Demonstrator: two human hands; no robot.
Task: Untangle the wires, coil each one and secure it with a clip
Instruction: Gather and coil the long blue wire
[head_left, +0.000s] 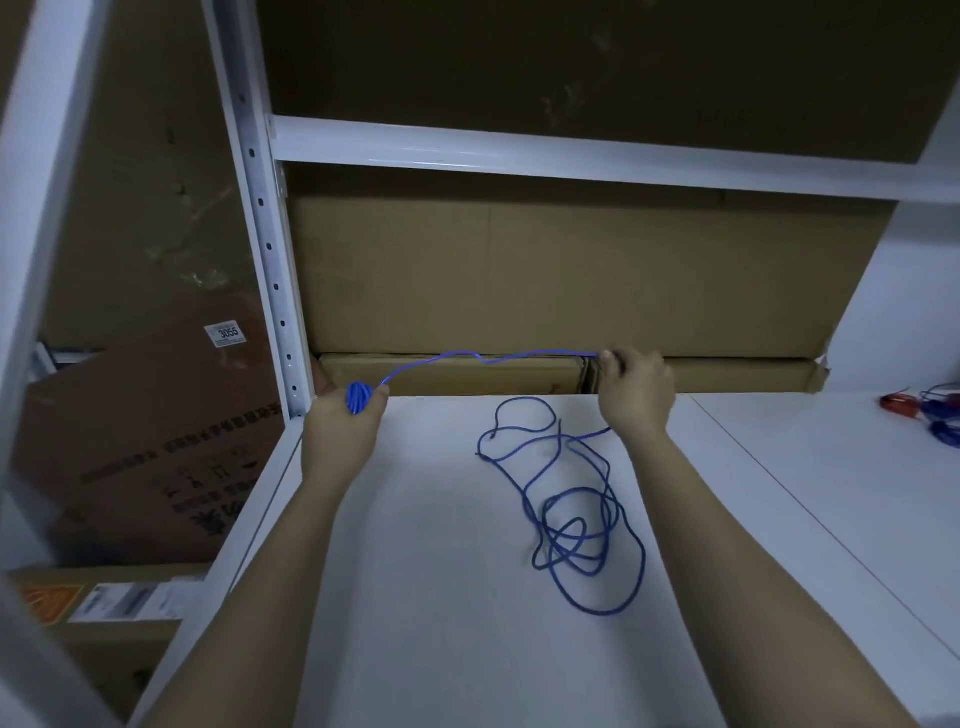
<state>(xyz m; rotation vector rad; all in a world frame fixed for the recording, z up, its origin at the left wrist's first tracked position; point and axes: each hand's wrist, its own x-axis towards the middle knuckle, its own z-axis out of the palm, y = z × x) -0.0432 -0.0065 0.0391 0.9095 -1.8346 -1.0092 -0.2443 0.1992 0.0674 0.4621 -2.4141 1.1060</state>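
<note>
To wind it neatly, the left hand (340, 426) grips a small blue coil (357, 397) at nine o'clock while the right hand (635, 389) pinches the blue wire (571, 519) taut, its slack looped on the shelf (441, 597) at five o'clock.

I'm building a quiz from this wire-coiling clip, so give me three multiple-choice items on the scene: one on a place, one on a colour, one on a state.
1. Where does the loose tangled part of the thin blue wire lie?
A. on the white shelf board
B. on the floor
C. inside a cardboard box

2. What colour is the small wound coil in the left hand?
A. red
B. blue
C. black

3. What is the right hand doing?
A. resting flat
B. hanging idle
C. pinching the wire

Key: 1 A, the loops rest on the board; 2 B, the coil matches the wire; 3 C, the fingers close on the stretched strand.
</note>
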